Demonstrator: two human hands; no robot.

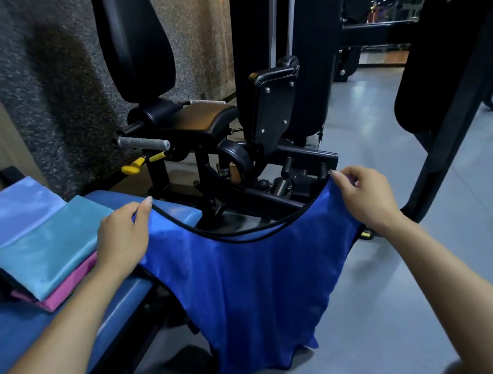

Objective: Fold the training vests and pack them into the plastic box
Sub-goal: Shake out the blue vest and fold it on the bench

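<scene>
Head view: both hands, left (121,232) and right (363,198), pinch the blue vest's (249,278) top corners, hanging it unfolded just right of the bench (128,295). Folded vests (47,252) lie stacked on the bench. No box shows; packing seems left.

The padded blue bench (122,296) is the landmark. On its left part lies a stack of folded vests (47,255), taking up that surface; the near end of the pad is bare. Beyond the bench stands a black exercise machine (201,124) with a grey handle (143,142) jutting toward it. Right of the bench, a blue vest (250,284) hangs over grey floor (391,308), probably open there.
</scene>
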